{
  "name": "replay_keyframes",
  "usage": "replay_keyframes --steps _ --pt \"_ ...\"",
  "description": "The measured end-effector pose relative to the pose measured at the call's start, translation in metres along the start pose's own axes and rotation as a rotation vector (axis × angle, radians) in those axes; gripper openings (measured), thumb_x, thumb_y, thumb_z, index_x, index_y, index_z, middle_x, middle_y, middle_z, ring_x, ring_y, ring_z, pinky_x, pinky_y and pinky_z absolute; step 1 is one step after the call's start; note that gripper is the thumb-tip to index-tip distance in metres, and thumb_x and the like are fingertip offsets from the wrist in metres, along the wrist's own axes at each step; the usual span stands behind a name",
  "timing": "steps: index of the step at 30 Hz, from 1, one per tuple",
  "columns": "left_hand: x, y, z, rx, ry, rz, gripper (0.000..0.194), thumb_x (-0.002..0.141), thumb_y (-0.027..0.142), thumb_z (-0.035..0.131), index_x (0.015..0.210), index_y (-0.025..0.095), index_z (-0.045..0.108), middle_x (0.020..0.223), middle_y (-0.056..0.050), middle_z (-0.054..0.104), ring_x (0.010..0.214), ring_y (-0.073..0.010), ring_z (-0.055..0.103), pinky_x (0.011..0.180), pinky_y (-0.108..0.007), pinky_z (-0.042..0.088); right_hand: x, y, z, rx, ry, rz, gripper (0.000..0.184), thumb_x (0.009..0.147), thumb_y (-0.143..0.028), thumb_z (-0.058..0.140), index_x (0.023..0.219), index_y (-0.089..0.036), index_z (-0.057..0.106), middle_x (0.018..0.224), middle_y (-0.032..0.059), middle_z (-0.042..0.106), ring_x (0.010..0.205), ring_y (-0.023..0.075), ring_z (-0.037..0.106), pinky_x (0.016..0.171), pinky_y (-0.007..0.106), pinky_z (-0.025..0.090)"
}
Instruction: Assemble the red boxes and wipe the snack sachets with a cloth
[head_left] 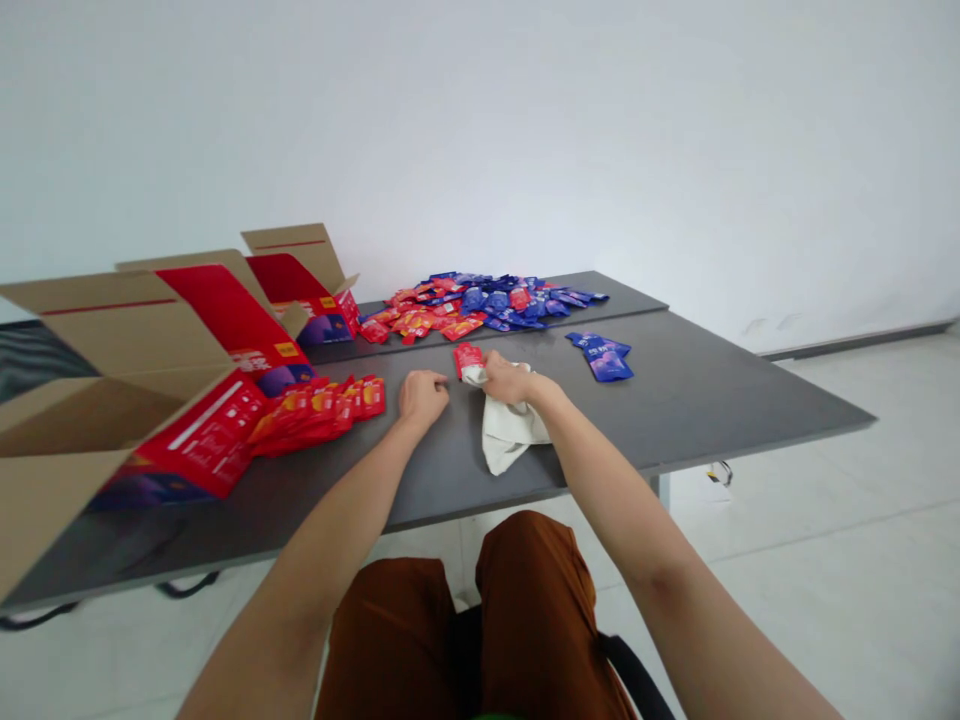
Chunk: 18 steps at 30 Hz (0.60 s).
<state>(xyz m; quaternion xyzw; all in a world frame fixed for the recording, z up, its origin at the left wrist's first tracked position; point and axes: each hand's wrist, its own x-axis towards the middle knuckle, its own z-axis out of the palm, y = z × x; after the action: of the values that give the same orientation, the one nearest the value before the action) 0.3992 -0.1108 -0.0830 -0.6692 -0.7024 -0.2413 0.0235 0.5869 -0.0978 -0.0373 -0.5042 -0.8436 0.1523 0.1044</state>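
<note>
My right hand [507, 380] is closed on a crumpled white cloth [507, 436], whose lower part trails over the grey table. A red packet [466, 355] lies just beyond my right fingers, and the cloth's edge overlaps its near end. My left hand [424, 396] rests on the table to the left of that packet, fingers curled in, with nothing visible in them. Further left, a row of overlapping red packets [322, 408] leans away from my left hand. To the right of my right hand lie a few blue-purple packets [606, 358].
A mixed heap of red and blue packets [480, 303] covers the table's back middle. Open cardboard boxes with red and purple printing, a near one [214, 430] and a far one [330, 318], stand on the left. The grey table [720, 385] ends in a corner at right.
</note>
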Motion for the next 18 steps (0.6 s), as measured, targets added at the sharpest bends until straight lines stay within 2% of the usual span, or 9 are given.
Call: replay_keyframes --steps 2,4,7,9,12,15,18 --pt "0.002 0.005 0.001 -0.026 0.036 -0.055 0.040 0.080 0.021 0.048 0.110 0.020 0.075 0.109 -0.007 0.073 0.105 -0.0218 0.066 0.094 -0.029 0.048 0.001 0.006 -0.006 0.103 0.240 0.019 0.039 0.082 -0.019 0.047 0.121 -0.015 0.040 0.129 0.0191 0.057 0.120 0.0332 0.053 0.097 0.054 0.039" --pt "0.005 0.013 0.002 -0.064 0.067 -0.105 0.041 0.084 0.029 0.048 0.115 0.020 0.072 0.109 -0.009 0.073 0.104 -0.0233 0.066 0.093 -0.031 0.049 0.001 0.010 -0.012 0.185 0.478 0.121 0.036 0.085 -0.022 0.043 0.120 -0.016 0.037 0.120 0.0175 0.061 0.112 0.0332 0.057 0.093 0.052 0.040" --pt "0.008 0.030 0.005 -0.063 0.103 -0.084 0.045 0.087 0.041 0.047 0.121 0.020 0.068 0.117 -0.011 0.069 0.113 -0.0258 0.060 0.095 -0.035 0.047 0.000 0.016 -0.020 0.229 0.689 0.272 0.035 0.085 -0.023 0.043 0.120 -0.017 0.038 0.109 0.0155 0.065 0.102 0.0324 0.061 0.087 0.044 0.044" --pt "0.008 0.042 0.007 -0.023 0.089 -0.026 0.047 0.088 0.045 0.045 0.123 0.020 0.065 0.121 -0.013 0.066 0.120 -0.0279 0.055 0.095 -0.037 0.046 -0.001 0.018 -0.022 0.209 0.748 0.298 0.035 0.085 -0.022 0.044 0.119 -0.018 0.041 0.107 0.0142 0.065 0.100 0.0315 0.061 0.084 0.040 0.045" --pt "0.008 0.054 0.010 0.054 -0.005 0.043 0.055 0.088 0.052 0.042 0.125 0.016 0.061 0.118 -0.019 0.065 0.115 -0.0313 0.056 0.091 -0.040 0.046 -0.003 0.019 -0.020 0.164 0.804 0.320 0.033 0.086 -0.022 0.043 0.119 -0.018 0.044 0.108 0.0137 0.064 0.100 0.0308 0.061 0.084 0.039 0.045" --pt "0.009 0.058 0.011 0.158 -0.082 0.108 0.067 0.086 0.059 0.040 0.128 0.009 0.057 0.114 -0.023 0.064 0.112 -0.0349 0.056 0.093 -0.045 0.043 -0.003 0.019 -0.017 0.119 0.839 0.311 0.035 0.088 -0.022 0.039 0.122 -0.017 0.044 0.114 0.0146 0.061 0.104 0.0302 0.058 0.087 0.038 0.044" --pt "0.014 0.062 0.013 0.249 -0.118 0.175 0.070 0.084 0.061 0.043 0.121 0.005 0.061 0.113 -0.025 0.064 0.117 -0.0387 0.051 0.095 -0.048 0.041 -0.004 0.019 -0.016 0.080 0.875 0.295 0.038 0.089 -0.021 0.036 0.126 -0.015 0.042 0.119 0.0158 0.058 0.109 0.0293 0.055 0.090 0.038 0.042"
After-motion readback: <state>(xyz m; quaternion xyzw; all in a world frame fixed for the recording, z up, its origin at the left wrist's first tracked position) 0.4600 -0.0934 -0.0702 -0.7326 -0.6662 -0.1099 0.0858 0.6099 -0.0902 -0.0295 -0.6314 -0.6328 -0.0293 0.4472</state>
